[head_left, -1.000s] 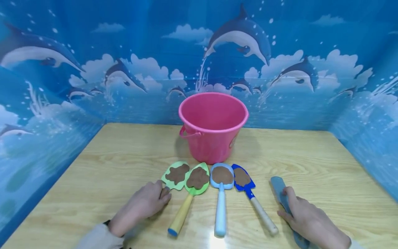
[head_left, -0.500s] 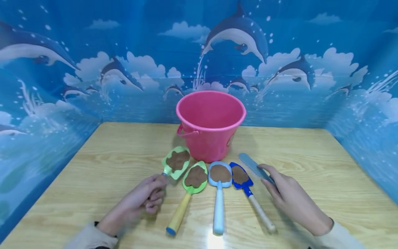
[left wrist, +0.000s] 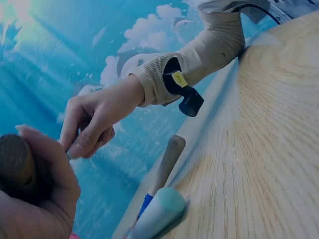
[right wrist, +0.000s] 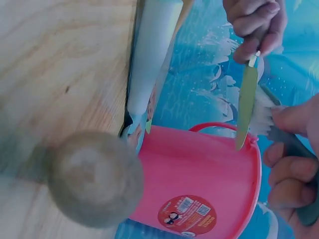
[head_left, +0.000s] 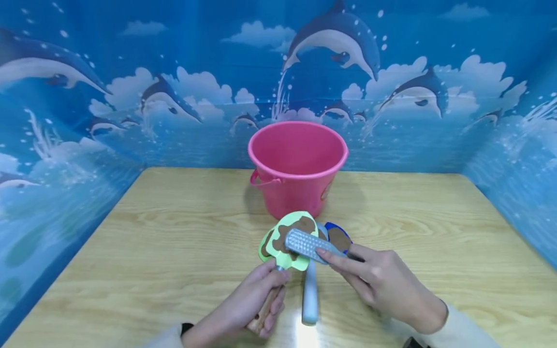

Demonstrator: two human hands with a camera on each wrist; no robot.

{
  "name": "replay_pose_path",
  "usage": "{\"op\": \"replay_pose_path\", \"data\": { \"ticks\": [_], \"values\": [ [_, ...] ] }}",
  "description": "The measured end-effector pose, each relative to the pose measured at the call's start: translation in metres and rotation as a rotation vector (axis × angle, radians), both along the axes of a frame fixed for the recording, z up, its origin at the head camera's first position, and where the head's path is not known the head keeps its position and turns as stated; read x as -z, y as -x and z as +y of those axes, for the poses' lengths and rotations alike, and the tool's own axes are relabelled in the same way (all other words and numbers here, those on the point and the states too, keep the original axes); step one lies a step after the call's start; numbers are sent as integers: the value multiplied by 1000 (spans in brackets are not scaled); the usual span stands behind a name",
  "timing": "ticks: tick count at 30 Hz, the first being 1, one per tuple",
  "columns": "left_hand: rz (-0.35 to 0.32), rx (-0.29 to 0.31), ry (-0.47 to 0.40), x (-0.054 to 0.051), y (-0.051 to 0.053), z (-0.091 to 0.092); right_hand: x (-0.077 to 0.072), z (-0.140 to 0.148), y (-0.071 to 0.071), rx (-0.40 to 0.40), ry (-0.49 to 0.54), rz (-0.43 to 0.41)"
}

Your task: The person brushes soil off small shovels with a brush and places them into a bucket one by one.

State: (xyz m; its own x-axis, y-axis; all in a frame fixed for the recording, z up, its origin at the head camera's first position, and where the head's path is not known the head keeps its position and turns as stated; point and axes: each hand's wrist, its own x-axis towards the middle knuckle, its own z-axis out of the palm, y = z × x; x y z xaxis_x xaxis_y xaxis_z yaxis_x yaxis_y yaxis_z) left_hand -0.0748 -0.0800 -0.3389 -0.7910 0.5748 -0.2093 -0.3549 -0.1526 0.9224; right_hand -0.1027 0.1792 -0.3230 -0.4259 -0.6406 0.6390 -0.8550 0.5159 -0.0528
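My left hand (head_left: 261, 290) grips the wooden handle of a light green toy shovel (head_left: 285, 261), raised and tilted, with a brown patch on its blade. In my right hand (head_left: 387, 278) is a grey-blue brush (head_left: 311, 247), lying across that blade in the head view. White bristles (right wrist: 260, 115) face the blade in the right wrist view and seem to touch it. Beneath, a light blue shovel (head_left: 310, 299) and a dark blue one (head_left: 340, 238) lie on the table, both brown-patched. A second green shovel (head_left: 263, 249) is mostly hidden behind the held one and my left hand.
A pink bucket (head_left: 296, 191) stands upright just behind the shovels, its handle hanging down at the left. Wood-grain table (head_left: 174, 217) surrounds them. Dolphin-printed blue cloth (head_left: 196, 121) rises at the back and both sides.
My left hand has lifted the light green shovel and carried it right, over the other shovels. My right hand has brought the brush leftward from the table's right side onto its blade.
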Motion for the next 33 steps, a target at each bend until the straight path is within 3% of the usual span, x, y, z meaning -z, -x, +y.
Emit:
{"op": "replay_pose_path", "data": {
  "ticks": [5,9,28,33],
  "values": [
    [36,-4,84,-1,-6,4,0,1,-3,49,-53,80],
    [40,-8,81,0,-7,4,0,4,0,97,-70,134],
    [-3,-19,55,-1,-8,5,-3,16,10,158,-23,163],
    [-2,-33,70,-1,-8,4,-7,18,12,171,75,83]
  ]
}}
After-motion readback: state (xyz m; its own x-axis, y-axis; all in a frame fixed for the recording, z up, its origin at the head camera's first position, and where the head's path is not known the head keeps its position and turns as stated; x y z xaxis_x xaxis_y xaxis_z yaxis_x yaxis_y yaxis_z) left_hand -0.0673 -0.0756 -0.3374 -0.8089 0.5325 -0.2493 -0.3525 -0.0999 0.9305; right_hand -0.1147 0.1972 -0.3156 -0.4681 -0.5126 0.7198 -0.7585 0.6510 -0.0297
